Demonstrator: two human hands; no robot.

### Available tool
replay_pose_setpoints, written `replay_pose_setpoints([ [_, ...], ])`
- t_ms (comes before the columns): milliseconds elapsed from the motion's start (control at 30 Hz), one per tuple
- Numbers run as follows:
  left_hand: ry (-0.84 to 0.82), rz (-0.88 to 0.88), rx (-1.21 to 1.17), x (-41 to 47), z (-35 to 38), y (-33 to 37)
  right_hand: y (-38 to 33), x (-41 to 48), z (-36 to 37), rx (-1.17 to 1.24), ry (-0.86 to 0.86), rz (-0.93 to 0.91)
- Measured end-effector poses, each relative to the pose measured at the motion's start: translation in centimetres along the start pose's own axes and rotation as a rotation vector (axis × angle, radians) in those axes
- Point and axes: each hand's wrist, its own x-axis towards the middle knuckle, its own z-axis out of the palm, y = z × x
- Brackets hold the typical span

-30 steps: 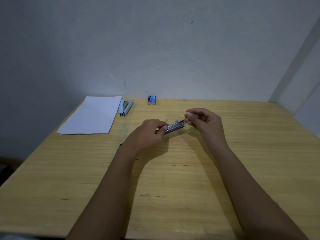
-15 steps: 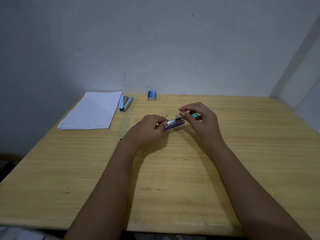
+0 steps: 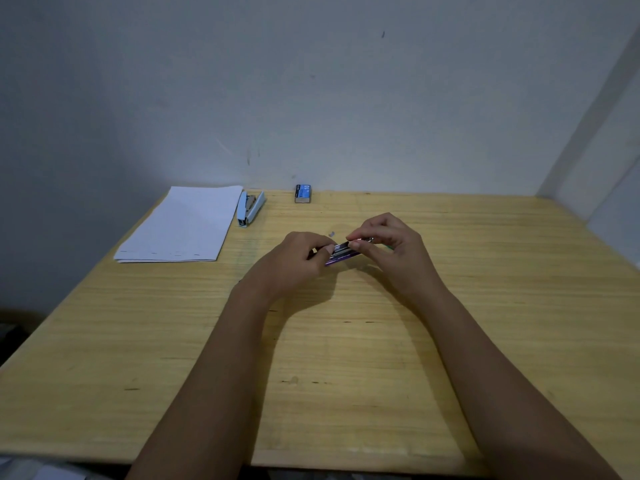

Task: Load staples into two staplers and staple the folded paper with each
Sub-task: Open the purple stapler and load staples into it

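Two bare arms of one person, seen from above in dim light. The left forearm (image 3: 214, 358) and right forearm (image 3: 485, 358) are uncovered from the near edge of the view up to the wrists, slim and smooth in outline. The left hand (image 3: 294, 261) and right hand (image 3: 391, 247) are likewise bare. Short, pale fingernails (image 3: 354, 244) show on the thumbs. Finer detail is lost in shadow.
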Motion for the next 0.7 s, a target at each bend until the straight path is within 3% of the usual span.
replay_pose_setpoints([
  [700,0.003,0.019,-0.040,0.23,-0.03,-0.16,-0.10,-0.19,-0.69,-0.020,-0.028,0.008],
])
